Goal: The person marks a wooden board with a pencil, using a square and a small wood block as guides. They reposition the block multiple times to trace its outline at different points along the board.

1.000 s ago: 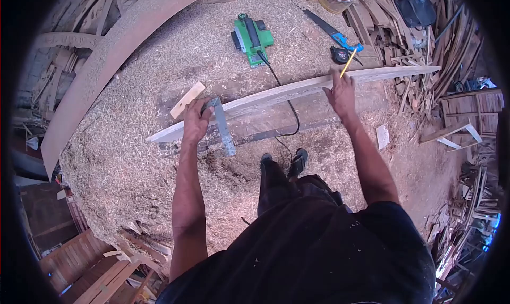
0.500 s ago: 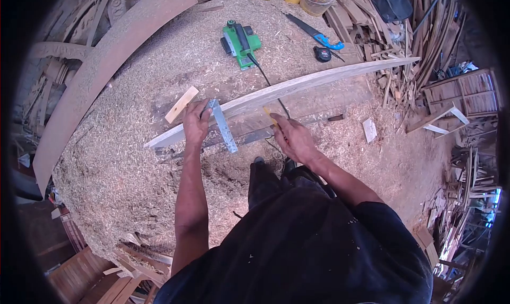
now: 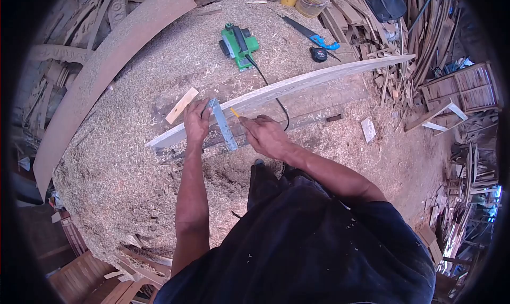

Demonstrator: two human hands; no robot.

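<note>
A long pale wooden plank (image 3: 313,76) runs across the view on its edge, rising toward the right. Near its left end, my left hand (image 3: 196,120) is closed around a metal try square (image 3: 223,126), whose blade lies across the plank's near face and points toward me. In my right hand (image 3: 270,136) a yellow pencil (image 3: 234,112) is gripped, its tip close to the plank just right of the square. Beyond my left hand lies a short wood offcut (image 3: 181,106).
A green electric planer (image 3: 239,46) with a black cord lies past the plank. Farther right are a blue-handled handsaw (image 3: 313,34) and a black tape measure (image 3: 319,54). Wood shavings cover the floor. A wide curved board (image 3: 114,65) stands at left, and stacked timber (image 3: 366,17) fills the back right.
My right hand has moved left with the pencil, from well right of the square to close beside it. My left hand keeps the square in nearly the same place.
</note>
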